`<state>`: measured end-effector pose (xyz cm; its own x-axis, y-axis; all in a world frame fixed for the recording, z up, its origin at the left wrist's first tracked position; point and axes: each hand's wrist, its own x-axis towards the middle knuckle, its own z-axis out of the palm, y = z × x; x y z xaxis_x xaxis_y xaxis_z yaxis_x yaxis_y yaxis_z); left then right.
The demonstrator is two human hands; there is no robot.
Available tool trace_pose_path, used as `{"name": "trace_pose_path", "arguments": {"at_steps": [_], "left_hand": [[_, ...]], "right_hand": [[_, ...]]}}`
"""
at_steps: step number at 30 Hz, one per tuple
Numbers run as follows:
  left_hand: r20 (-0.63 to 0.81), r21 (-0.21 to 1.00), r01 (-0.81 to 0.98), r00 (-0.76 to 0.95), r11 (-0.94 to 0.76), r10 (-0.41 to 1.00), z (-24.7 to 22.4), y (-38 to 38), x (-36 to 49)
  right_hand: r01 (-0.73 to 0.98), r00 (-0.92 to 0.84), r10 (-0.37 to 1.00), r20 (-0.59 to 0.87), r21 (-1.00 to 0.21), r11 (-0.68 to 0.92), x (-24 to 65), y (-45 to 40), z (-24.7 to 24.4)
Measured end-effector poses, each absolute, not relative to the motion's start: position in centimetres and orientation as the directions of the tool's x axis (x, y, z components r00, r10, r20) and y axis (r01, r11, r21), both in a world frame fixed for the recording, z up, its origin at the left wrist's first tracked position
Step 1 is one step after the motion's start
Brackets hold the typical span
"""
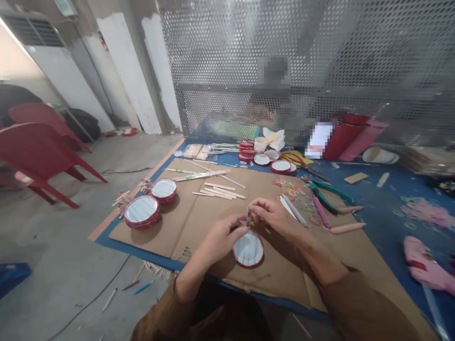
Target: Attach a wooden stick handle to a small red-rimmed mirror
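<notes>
In front of me on the cardboard lies a round, red-rimmed piece (249, 249) with a pale, lined face. My left hand (224, 236) is closed at its far rim, thumb on the near side and fingers partly hidden behind. A small narrow strip (248, 217) stands up just above that rim. My right hand (270, 214) pinches the strip's upper end between thumb and fingertips. Further left sit two stacks of similar round pieces, a nearer stack (141, 211) and a farther stack (164, 189), with thin sticks poking out behind them.
Flat wooden sticks (222, 191) lie on the cardboard sheet (192, 227). Rubber bands (289, 188), green-handled pliers (322, 196) and pens are to the right, beside a pink glue gun (423, 260). More round pieces (280, 166) sit near the perforated metal screen (220, 57).
</notes>
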<state>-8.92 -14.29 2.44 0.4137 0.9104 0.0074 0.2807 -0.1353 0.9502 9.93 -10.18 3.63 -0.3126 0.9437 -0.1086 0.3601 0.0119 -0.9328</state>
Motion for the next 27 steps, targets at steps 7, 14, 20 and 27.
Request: {"name": "trace_pose_path", "arguments": {"at_steps": [7,14,20,27], "left_hand": [[0.091,0.956,0.237,0.314,-0.171,0.945,2.1,-14.6,-8.4],[0.281,0.882,0.360,0.118,-0.305,0.952,1.3,-15.3,-8.4],[0.265,0.831,0.465,0.152,-0.305,0.952,1.5,-15.2,-8.5],[0.239,0.753,0.560,0.256,-0.346,0.937,1.5,-15.3,-7.9]], "right_hand": [[0.433,-0.311,0.938,-0.156,-0.901,-0.006,10.6,-9.7,3.1],[0.676,0.007,1.000,0.028,-0.737,0.016,12.0,-9.0,3.8],[0.772,0.012,0.999,0.045,-0.636,0.020,12.3,-8.6,3.4],[0.876,-0.148,0.989,0.016,-0.463,0.138,11.6,-9.6,3.6]]}}
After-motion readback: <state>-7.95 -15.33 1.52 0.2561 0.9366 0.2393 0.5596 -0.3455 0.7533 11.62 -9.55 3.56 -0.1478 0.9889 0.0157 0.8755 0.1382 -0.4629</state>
